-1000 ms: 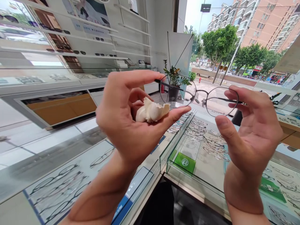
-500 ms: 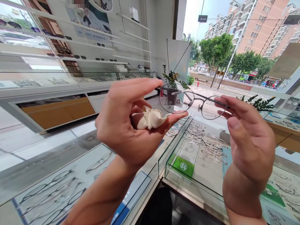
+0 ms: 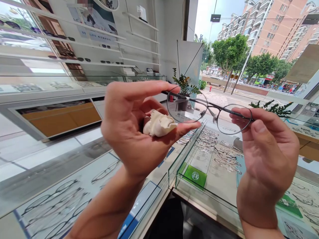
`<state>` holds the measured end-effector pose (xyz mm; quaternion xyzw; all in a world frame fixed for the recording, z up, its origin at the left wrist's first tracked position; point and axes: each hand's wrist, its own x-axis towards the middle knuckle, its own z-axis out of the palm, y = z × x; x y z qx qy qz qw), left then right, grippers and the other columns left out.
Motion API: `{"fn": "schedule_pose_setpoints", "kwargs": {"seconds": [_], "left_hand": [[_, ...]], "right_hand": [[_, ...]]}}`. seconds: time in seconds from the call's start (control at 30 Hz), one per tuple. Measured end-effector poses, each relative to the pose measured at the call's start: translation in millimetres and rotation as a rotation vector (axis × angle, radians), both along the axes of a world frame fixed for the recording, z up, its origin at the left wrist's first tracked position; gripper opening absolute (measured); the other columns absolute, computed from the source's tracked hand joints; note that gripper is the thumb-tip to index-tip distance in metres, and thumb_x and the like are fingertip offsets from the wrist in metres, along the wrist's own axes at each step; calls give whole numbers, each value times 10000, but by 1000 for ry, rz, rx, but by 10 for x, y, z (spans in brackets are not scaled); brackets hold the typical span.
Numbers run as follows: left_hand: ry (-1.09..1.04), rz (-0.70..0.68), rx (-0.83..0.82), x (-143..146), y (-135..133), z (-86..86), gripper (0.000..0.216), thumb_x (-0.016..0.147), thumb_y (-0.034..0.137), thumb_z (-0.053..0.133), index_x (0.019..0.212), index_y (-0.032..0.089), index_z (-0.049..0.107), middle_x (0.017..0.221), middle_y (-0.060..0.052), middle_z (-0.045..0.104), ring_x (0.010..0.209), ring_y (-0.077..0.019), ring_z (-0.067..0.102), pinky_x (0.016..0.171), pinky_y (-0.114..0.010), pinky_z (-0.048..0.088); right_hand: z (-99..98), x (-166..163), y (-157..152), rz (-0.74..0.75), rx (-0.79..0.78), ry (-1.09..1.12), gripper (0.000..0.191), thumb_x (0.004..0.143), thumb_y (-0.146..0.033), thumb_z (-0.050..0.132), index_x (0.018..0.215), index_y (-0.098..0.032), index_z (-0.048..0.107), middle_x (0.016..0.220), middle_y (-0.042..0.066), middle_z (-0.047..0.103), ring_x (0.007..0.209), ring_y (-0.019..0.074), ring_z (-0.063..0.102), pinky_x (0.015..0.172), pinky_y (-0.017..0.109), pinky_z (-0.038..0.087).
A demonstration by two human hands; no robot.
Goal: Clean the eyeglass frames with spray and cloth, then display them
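Observation:
A pair of thin dark-rimmed round eyeglasses (image 3: 214, 106) is held up between my hands, its lenses clear. My right hand (image 3: 271, 149) pinches the right end of the frame between thumb and fingers. In the palm of my left hand (image 3: 127, 122), curled fingers hold a crumpled cream cloth (image 3: 160, 125) with a jagged edge. The left forefinger reaches the upper left rim, and the left thumb stretches out beneath the left lens. Whether that thumb touches the glass cannot be made out.
Below lie glass display cases with rows of eyeglass frames (image 3: 209, 142) and a green card (image 3: 194, 176). At lower left is a tray of spectacles (image 3: 57, 202). Wall shelves (image 3: 99, 44) hold sunglasses. A potted plant (image 3: 183, 84) stands by the window.
The eyeglasses have turned, so their dark temples now show across the lenses. My right hand has shifted slightly right and down. The cloth has shifted a little in my left palm.

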<state>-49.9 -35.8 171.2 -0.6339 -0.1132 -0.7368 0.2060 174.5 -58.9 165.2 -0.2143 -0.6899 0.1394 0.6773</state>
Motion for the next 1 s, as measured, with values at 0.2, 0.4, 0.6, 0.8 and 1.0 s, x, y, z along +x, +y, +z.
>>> {"fn": "schedule_pose_setpoints", "kwargs": {"seconds": [0.2, 0.4, 0.6, 0.8, 1.0], "left_hand": [[-8, 66, -37, 59, -72, 19, 660, 566, 460, 1005, 1160, 302, 764, 944, -58, 683, 715, -215, 641, 369, -325, 460], [6, 81, -21, 51, -56, 1, 734, 568, 435, 1010, 1235, 305, 731, 975, -48, 702, 744, -211, 669, 387, -307, 490], [-141, 38, -259, 118, -164, -69, 532, 689, 494, 935, 1153, 353, 716, 1080, -34, 722, 850, -268, 709, 561, -399, 625], [-109, -37, -283, 146, -206, -56, 544, 707, 487, 925, 1170, 358, 669, 1167, -42, 707, 1033, -329, 734, 653, -431, 674], [-93, -55, -213, 175, -148, -5, 553, 667, 501, 949, 1105, 328, 660, 1121, -4, 646, 1068, -311, 756, 660, -369, 696]], "right_hand": [[-30, -10, 31, 3, 33, -10, 226, 1001, -362, 583, 1177, -325, 720, 1122, 39, 769, 1134, 280, 737, 964, 530, 644], [-35, -29, 23, 5, 55, -3, 231, 1012, -358, 565, 1185, -338, 717, 1111, 37, 764, 1130, 280, 741, 952, 523, 646], [-31, -41, 8, 3, 32, 37, 222, 996, -337, 576, 1176, -337, 706, 1090, 40, 758, 1110, 284, 748, 942, 532, 646], [-21, -37, 11, 3, 38, 9, 241, 1006, -322, 548, 1202, -332, 688, 1081, 50, 762, 1112, 290, 748, 919, 546, 650], [-11, -57, -22, -8, 25, 23, 218, 997, -315, 564, 1174, -323, 691, 1085, 47, 764, 1123, 286, 747, 918, 513, 652]]}}
